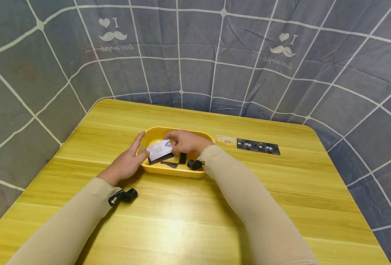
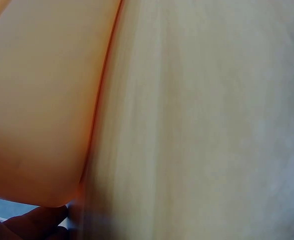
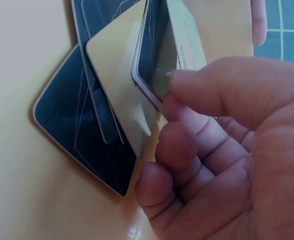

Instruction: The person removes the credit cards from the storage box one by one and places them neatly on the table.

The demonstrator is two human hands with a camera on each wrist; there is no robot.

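I have right hand (image 1: 186,141) pinching white VIP card (image 1: 158,150) over yellow bin (image 1: 173,172), left hand (image 1: 126,163) spread wide against it.

Tabletop (image 1: 169,233): bright, glare patch on the near side of the yellow bin (image 1: 175,173)
Left wrist view: super soft beside the bin
Backdrop (image 1: 195,44): lines bowing behind the bin

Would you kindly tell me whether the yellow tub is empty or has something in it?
It has something in it: both the head and right wrist views show dark cards inside the yellow tub.
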